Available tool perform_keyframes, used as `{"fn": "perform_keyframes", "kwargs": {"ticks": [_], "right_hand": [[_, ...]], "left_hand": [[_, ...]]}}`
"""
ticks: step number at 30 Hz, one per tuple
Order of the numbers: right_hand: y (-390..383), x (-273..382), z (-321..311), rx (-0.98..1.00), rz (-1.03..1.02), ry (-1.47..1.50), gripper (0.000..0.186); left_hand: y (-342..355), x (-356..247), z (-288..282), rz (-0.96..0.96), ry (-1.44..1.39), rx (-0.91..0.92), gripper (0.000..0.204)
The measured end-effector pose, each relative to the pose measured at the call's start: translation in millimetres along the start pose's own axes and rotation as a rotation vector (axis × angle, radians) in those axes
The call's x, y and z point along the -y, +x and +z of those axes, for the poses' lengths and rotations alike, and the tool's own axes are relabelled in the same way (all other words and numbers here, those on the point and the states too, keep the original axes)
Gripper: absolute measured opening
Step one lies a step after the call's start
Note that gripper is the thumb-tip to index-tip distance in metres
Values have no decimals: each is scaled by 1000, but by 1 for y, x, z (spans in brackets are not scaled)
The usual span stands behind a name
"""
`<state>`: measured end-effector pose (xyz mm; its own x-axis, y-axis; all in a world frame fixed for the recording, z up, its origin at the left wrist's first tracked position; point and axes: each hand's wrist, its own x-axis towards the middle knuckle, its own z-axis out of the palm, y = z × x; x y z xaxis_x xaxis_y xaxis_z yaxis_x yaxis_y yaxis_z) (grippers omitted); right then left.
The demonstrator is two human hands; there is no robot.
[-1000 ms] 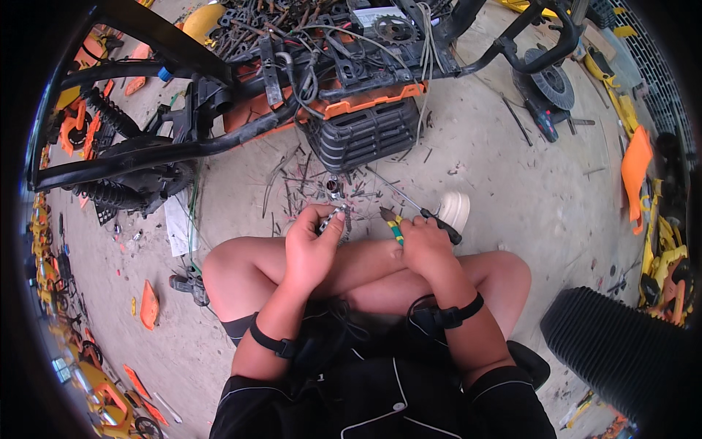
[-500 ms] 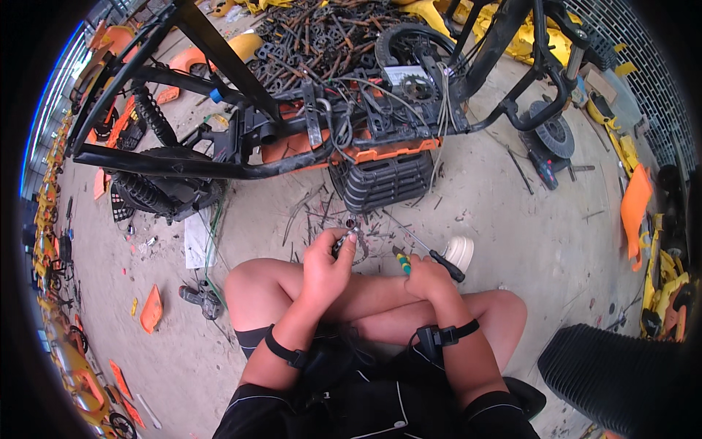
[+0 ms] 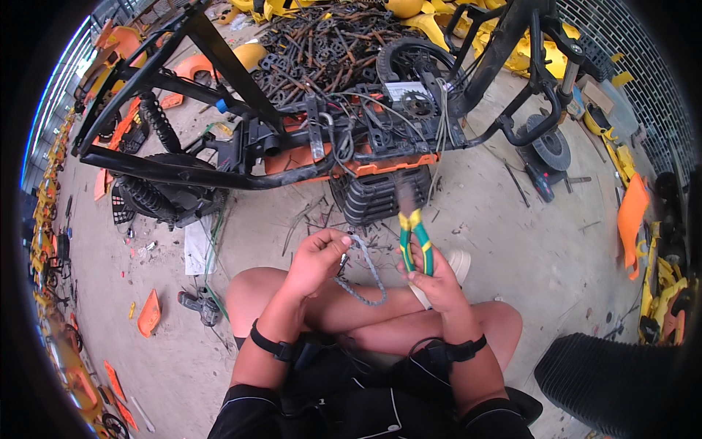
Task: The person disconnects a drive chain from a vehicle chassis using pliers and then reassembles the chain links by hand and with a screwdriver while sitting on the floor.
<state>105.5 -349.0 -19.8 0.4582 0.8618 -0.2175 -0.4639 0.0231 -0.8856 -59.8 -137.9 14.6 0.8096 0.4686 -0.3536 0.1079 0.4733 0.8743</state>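
Two hands at work: green-and-yellow pliers in one, a grey loop in the other

A black vehicle frame [image 3: 248,180] spans the upper part of the view, a ribbed black casing [image 3: 387,194] beneath it. Behind the frame spreads a heap of dark and rusty metal parts [image 3: 333,44]. At lower right lies a large black ribbed object [image 3: 607,380], cut off by the dark rim of the view. The person's bare legs [image 3: 398,322] are crossed on the concrete floor [image 3: 512,234].

Over to the right lies a long orange panel [image 3: 631,227], with a dark wheel [image 3: 548,150] above and to its left. A white sheet [image 3: 196,249] lies on the floor left of the casing; any print on it is too small to read. Below the sheet sits a dark power drill [image 3: 201,306], its markings too small to make out as well. A small pale mark [image 3: 322,401] shows on the person's black clothing.

The right hand [image 3: 433,282] has its fingers curled around the handles of the pliers [image 3: 417,245], which point up and away from the body. Their handles stand slightly apart; the blurred tips do not show whether the jaws are parted. The left hand [image 3: 314,263] pinches the upper end of a grey loop [image 3: 379,282] between thumb and forefinger. The loop hangs above the crossed legs, between the two hands and apart from the pliers.
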Motion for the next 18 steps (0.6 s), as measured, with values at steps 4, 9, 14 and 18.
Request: {"fn": "perform_keyframes", "kwargs": {"ticks": [4, 9, 14, 18], "right_hand": [[3, 9, 15, 96, -35, 327, 68], [5, -1, 9, -25, -82, 175, 41], [13, -24, 14, -48, -229, -10, 38], [7, -24, 26, -135, -216, -137, 37]], "left_hand": [[-1, 5, 16, 76, 297, 108, 14], [9, 24, 19, 125, 425, 60, 14], [13, 28, 33, 355, 600, 98, 14], [11, 38, 35, 211, 410, 101, 12]]}}
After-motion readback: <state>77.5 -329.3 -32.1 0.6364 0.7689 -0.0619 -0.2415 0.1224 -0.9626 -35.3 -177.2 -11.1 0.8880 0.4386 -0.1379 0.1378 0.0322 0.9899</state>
